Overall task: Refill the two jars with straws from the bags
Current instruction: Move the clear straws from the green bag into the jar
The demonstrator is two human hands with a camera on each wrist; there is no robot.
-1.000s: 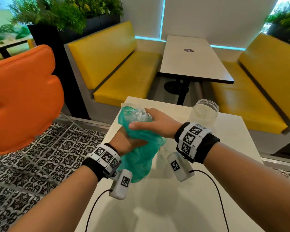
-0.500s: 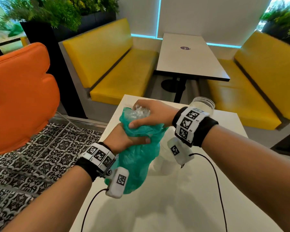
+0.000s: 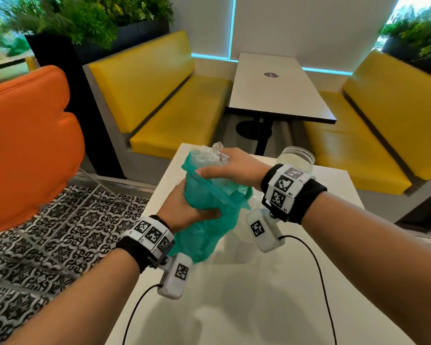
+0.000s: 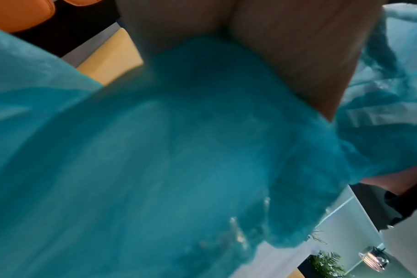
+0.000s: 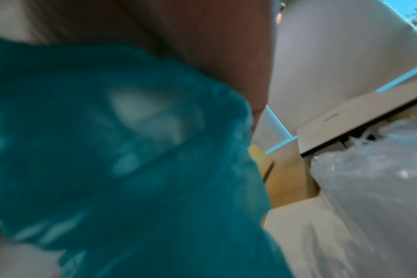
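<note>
I have the white square table [image 3: 271, 295] under both arms, bare toward its near edge, so there is room to set things down there. Its left edge drops to the patterned floor, close beside my load. Above the table's far left part I hold the thin teal plastic bag [image 3: 204, 235]: my left hand [image 3: 184, 210] curls round its middle. It looks limp and slippery, so I judge the gathered middle the safest hold. My right hand [image 3: 234, 168] pinches the crinkly clear-wrapped straw bundle [image 3: 209, 155] at the bag's mouth; light, crushable. The clear open-mouthed jar [image 3: 296, 158] stands by the far right corner.
</note>
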